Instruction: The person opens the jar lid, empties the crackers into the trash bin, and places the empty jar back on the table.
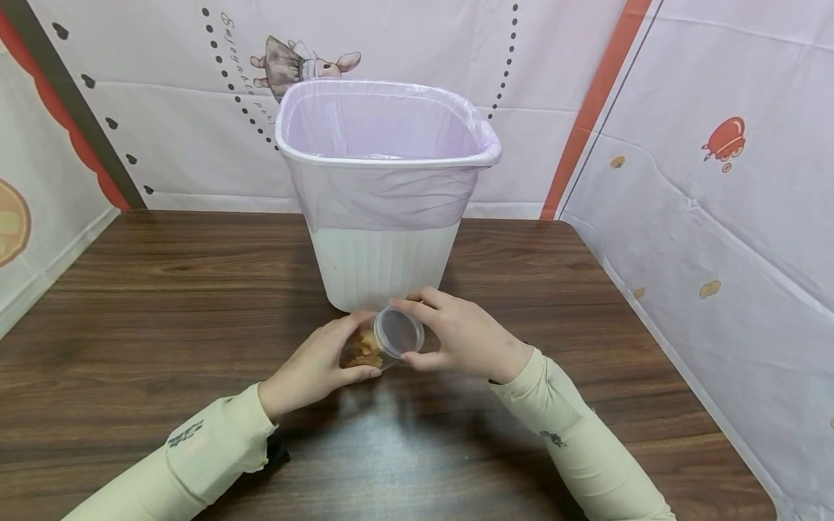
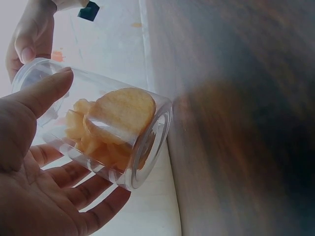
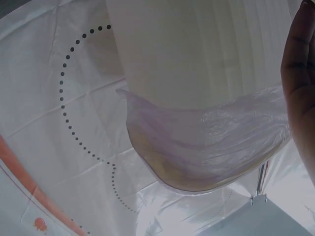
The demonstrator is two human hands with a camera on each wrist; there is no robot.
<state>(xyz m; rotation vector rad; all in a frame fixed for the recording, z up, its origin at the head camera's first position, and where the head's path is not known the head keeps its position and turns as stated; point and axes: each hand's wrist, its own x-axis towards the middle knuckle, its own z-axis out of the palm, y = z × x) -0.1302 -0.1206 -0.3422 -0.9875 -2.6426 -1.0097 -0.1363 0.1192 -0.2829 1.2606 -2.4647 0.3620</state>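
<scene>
A clear plastic jar [image 1: 352, 354] is tilted in front of the bin, its mouth end toward the right. Golden chips [image 2: 123, 115], one of them round and flat, lie inside toward its base. My left hand [image 1: 316, 365] grips the jar's side, thumb on the near side and fingers round the far side. With its thumb and fingertips, my right hand [image 1: 465, 336] holds the clear round lid [image 1: 400, 333] at the jar's mouth. Only part of the right hand [image 3: 301, 83] shows at the edge of the right wrist view, where the lid is out of frame.
Just behind the hands stands a white bin [image 1: 384, 260] with a thin purple liner [image 1: 391, 195] folded over its rim. Under everything is a dark wood-grain table [image 1: 195, 289]. Printed cloth walls [image 1: 736, 217] enclose its back and sides.
</scene>
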